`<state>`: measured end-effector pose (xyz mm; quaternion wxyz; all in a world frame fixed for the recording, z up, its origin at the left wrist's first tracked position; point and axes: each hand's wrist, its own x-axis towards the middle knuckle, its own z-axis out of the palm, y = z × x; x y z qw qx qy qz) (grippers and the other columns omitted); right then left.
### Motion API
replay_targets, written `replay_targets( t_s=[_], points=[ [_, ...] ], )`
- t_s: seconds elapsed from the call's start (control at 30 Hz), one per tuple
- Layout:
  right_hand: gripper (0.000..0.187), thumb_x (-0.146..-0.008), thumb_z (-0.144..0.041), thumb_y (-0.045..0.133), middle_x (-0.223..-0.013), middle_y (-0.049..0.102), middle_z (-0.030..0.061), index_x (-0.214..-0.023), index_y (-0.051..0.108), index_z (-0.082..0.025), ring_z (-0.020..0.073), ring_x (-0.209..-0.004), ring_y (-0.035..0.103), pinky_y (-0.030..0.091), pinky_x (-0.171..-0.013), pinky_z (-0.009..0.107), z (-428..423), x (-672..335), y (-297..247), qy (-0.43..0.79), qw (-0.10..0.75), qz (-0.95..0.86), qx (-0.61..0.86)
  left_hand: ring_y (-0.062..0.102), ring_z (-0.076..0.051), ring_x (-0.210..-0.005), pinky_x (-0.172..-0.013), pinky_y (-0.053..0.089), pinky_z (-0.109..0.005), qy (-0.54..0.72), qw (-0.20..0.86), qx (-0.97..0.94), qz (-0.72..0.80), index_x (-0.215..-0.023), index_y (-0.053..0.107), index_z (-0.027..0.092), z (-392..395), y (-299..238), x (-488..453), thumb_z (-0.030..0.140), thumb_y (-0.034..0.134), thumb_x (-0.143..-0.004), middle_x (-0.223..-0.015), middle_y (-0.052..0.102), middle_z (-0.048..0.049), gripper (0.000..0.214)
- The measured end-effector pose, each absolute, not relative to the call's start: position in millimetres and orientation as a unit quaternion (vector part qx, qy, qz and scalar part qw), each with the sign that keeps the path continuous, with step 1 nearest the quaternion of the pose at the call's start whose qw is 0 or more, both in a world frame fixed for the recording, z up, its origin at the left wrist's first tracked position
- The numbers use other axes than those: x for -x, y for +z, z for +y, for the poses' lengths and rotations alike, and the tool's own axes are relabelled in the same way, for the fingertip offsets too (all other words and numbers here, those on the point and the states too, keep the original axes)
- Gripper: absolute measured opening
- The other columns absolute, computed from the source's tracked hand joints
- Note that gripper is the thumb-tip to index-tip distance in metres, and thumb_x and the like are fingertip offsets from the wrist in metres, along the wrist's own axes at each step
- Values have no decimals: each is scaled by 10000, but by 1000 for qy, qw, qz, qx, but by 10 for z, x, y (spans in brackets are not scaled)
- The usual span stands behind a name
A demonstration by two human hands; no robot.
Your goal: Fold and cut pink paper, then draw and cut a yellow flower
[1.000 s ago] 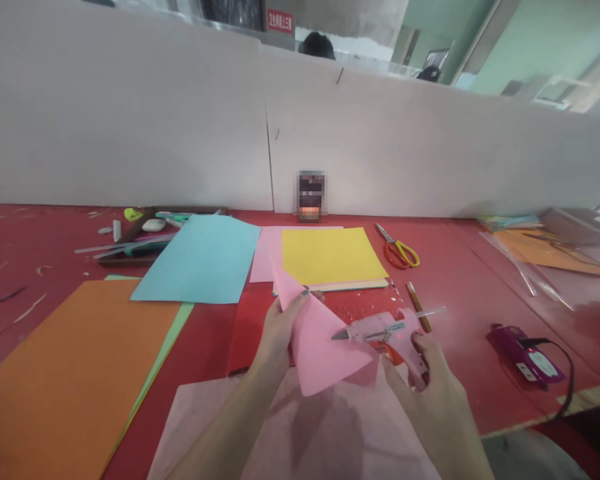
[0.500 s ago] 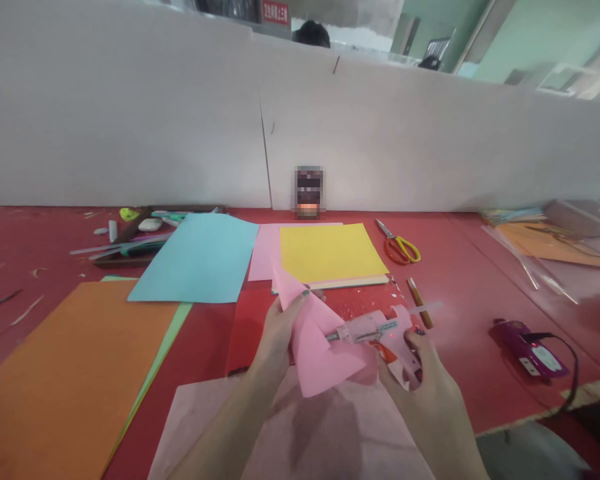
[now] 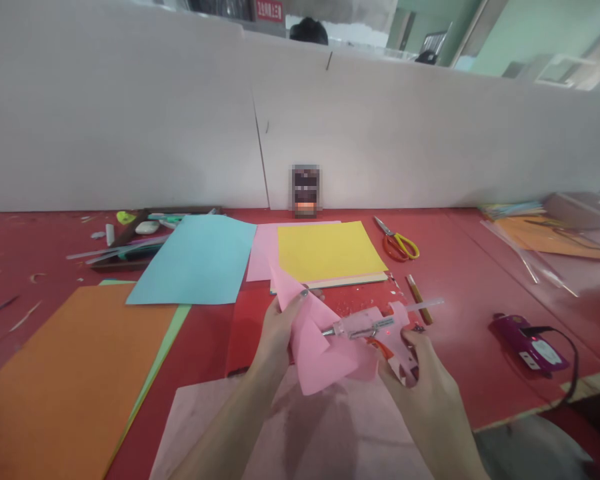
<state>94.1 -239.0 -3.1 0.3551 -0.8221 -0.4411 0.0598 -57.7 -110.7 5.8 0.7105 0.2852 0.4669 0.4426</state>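
We hold the folded pink paper (image 3: 317,347) up off the table in our left hand (image 3: 279,328), fingers closed on its left edge with the thumb on top; it is bent into a rough cone or flap shape, its point rising just beyond the fingertips. Our right hand (image 3: 423,380) is wrapped shut around the grip of the pink glue gun (image 3: 375,325), whose nozzle reaches leftward and touches, or all but touches, the inner fold of the paper close by the left hand; whether any glue has come out we cannot tell, since no bead shows.

By our reading the paper is already folded and the gluing is only at its start; the seam looks open, so pressing it shut would be what is left.

Under both hands lies a pale pink sheet (image 3: 300,433); beyond the left hand sit a yellow sheet (image 3: 327,250) and a blue sheet (image 3: 195,260), and well to its left an orange sheet (image 3: 65,380). Beyond the right hand lie scissors (image 3: 397,245); to its right, apart from it, rests a purple device (image 3: 525,341) with a black cord, on the red table (image 3: 460,280).
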Motion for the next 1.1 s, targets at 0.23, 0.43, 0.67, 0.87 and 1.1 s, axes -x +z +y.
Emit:
replay_targets(
  t_s=[0.23,0.43,0.67,0.87,1.1],
  points=[
    [353,-738,-452,540,-819,641,55,-996,530,-211,131,-530,572,497,-527,228,-2383,-924,40,85,361,-442,817,607,-174,-581,-527,518,-284,432,715,-281,471,-843,649,127,-1118,68,589,340,708,-640,-709,664,-70,299],
    [350,-750,-465,531,-780,636,48,-976,539,-198,122,-507,574,495,-500,211,-2395,-943,11,66,368,-461,805,607,-169,-584,-547,521,-288,436,717,-276,470,-838,650,123,-1104,72,594,317,705,-647,-731,669,-74,278],
    [322,-767,-467,525,-756,650,44,-941,558,-198,136,-568,615,501,-516,203,-2444,-935,38,30,380,-485,787,604,-171,-586,-506,502,-277,460,703,-260,477,-899,619,114,-1091,93,586,279,679,-664,-778,680,-90,293],
    [327,-773,-496,509,-750,642,26,-921,555,-208,120,-533,595,501,-513,202,-2450,-862,144,29,376,-466,800,621,-175,-653,-553,502,-268,464,702,-283,460,-902,627,114,-1084,54,612,315,676,-678,-903,689,-122,305],
    [369,-765,-524,511,-736,659,28,-932,580,-203,128,-534,607,502,-512,207,-2483,-891,105,-1,362,-466,807,642,-205,-757,-608,515,-272,473,695,-279,464,-920,632,100,-1063,30,628,330,677,-688,-954,684,-148,329]
  ],
)
